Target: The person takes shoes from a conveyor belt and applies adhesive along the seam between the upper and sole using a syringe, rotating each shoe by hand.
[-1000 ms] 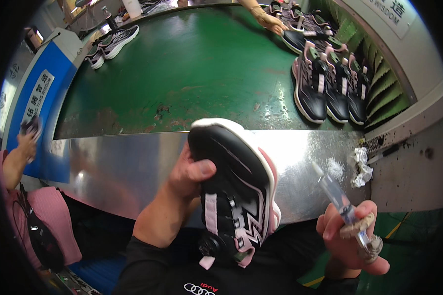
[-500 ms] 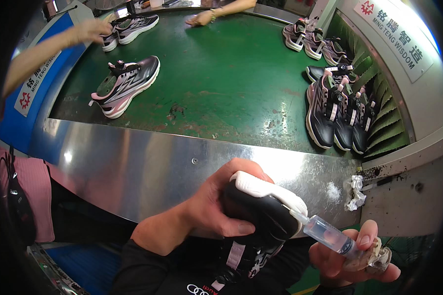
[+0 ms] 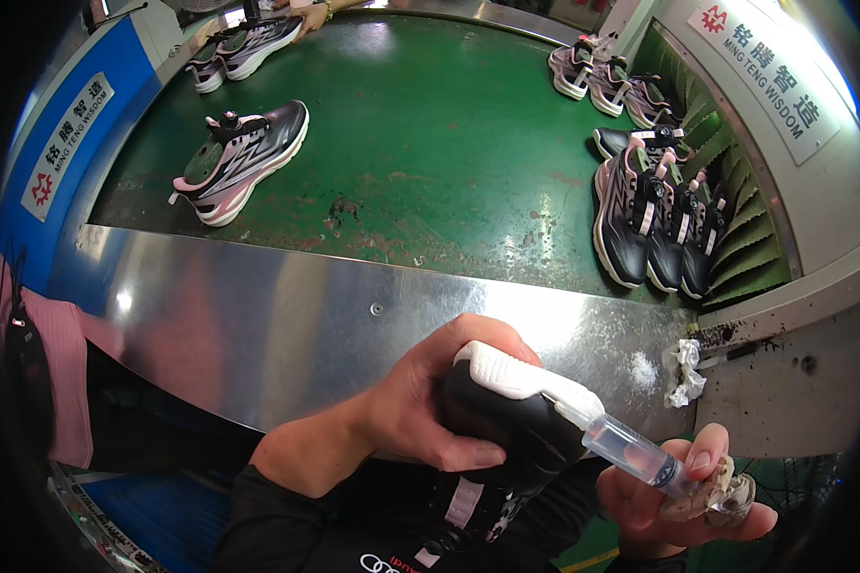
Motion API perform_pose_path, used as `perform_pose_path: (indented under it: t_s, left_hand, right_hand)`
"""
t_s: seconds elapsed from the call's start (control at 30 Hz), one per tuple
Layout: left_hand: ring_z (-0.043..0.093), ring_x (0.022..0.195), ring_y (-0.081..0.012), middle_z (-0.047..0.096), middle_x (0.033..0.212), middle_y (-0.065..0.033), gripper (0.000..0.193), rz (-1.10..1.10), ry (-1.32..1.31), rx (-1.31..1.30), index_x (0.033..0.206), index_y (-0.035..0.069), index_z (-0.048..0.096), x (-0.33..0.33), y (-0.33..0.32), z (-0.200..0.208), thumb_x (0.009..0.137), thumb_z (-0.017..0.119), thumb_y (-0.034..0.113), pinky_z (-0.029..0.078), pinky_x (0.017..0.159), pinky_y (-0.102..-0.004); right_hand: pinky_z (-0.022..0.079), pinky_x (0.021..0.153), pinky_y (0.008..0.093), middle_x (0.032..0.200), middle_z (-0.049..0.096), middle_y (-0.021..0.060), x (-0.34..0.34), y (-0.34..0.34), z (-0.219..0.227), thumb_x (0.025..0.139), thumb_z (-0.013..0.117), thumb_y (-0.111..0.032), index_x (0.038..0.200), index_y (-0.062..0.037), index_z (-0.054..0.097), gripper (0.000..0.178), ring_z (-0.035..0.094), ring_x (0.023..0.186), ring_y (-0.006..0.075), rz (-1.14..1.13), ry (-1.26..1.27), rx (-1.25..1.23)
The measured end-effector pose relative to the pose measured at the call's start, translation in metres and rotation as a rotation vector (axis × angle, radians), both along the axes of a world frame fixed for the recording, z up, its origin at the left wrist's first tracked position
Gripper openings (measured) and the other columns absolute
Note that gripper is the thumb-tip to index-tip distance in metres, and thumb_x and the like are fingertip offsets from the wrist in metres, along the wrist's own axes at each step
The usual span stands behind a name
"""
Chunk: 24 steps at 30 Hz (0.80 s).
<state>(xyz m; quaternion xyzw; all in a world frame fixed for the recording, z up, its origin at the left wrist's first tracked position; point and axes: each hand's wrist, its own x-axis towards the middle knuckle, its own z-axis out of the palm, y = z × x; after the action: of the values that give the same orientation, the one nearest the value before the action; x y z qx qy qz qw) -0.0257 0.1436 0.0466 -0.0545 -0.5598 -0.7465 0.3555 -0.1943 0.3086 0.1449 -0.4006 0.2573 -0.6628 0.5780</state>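
My left hand [image 3: 430, 401] grips a black sneaker [image 3: 502, 420] by its toe end, its white sole [image 3: 521, 371] turned up and away from me. In my right hand [image 3: 669, 487] is a clear plastic syringe [image 3: 633, 451], with crumpled, dirty wrapping around its rear end. The syringe's narrow tip touches the seam between the white sole and the black upper. Pale liquid shows inside the barrel. The sneaker's heel end hangs low toward my dark clothing and is partly hidden.
A green conveyor belt [image 3: 401, 143] lies beyond a metal ledge [image 3: 287, 306]. On it are a single sneaker [image 3: 244, 162] at left and several more [image 3: 631, 215] at right, by a slotted curtain [image 3: 741, 239]. Crumpled white tissue [image 3: 685, 372] lies on the ledge. Another person's hand [image 3: 311, 17] reaches toward far-left shoes [image 3: 253, 48].
The syringe tip has slid slightly left along the sole seam, and the held sneaker has shifted a little. The other person's hands have moved to the far-left shoes.
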Motion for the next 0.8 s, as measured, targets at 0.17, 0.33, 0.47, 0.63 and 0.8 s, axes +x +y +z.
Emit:
perform_pose_path:
  t_s: [0.17,0.33,0.47,0.63,0.8]
  left_hand:
    - [0.058,0.099,-0.0325,0.056,0.105,-0.0233,0.068,0.021,0.012,0.048,0.116,0.006,0.039,0.0,0.0,-0.001,0.061,0.079,0.01,0.049,0.083,-0.0429]
    - [0.058,0.098,-0.0311,0.057,0.104,-0.0228,0.068,0.045,0.007,0.074,0.115,0.005,0.04,-0.001,0.001,0.003,0.06,0.08,0.014,0.049,0.082,-0.0413]
    - [0.058,0.098,-0.0298,0.058,0.103,-0.0221,0.068,0.076,-0.005,0.139,0.115,0.005,0.04,-0.001,0.002,0.006,0.061,0.08,0.017,0.048,0.082,-0.0393]
    - [0.059,0.096,-0.0289,0.058,0.102,-0.0214,0.07,0.079,0.01,0.186,0.116,0.006,0.039,-0.003,0.001,0.003,0.061,0.08,0.018,0.048,0.081,-0.0385]
    - [0.059,0.094,-0.028,0.057,0.101,-0.021,0.072,0.123,-0.044,0.205,0.117,0.007,0.037,-0.001,-0.003,-0.006,0.061,0.08,0.022,0.049,0.08,-0.0372]
  right_hand:
    - [0.037,0.066,0.0331,0.091,0.057,0.0152,0.005,0.0,0.003,0.083,0.054,-0.058,0.114,-0.0075,0.04,0.061,0.054,0.078,0.0226,-0.061,0.012,0.006]
    - [0.037,0.066,0.0326,0.089,0.057,0.0149,0.005,-0.002,0.004,0.081,0.056,-0.058,0.112,-0.0073,0.042,0.061,0.055,0.077,0.0227,-0.074,0.019,0.019]
    - [0.035,0.063,0.0319,0.088,0.057,0.015,0.005,-0.001,0.0,0.08,0.059,-0.058,0.111,-0.0072,0.044,0.061,0.055,0.074,0.0221,-0.108,0.011,0.025]
    - [0.034,0.06,0.0315,0.087,0.057,0.015,0.001,0.001,-0.009,0.078,0.061,-0.058,0.111,-0.0066,0.045,0.063,0.053,0.071,0.0214,-0.094,-0.01,0.011]
    - [0.037,0.075,0.0373,0.088,0.06,0.0148,-0.005,0.009,-0.013,0.084,0.047,-0.06,0.11,-0.0119,0.045,0.055,0.05,0.078,0.023,-0.098,0.092,0.082]
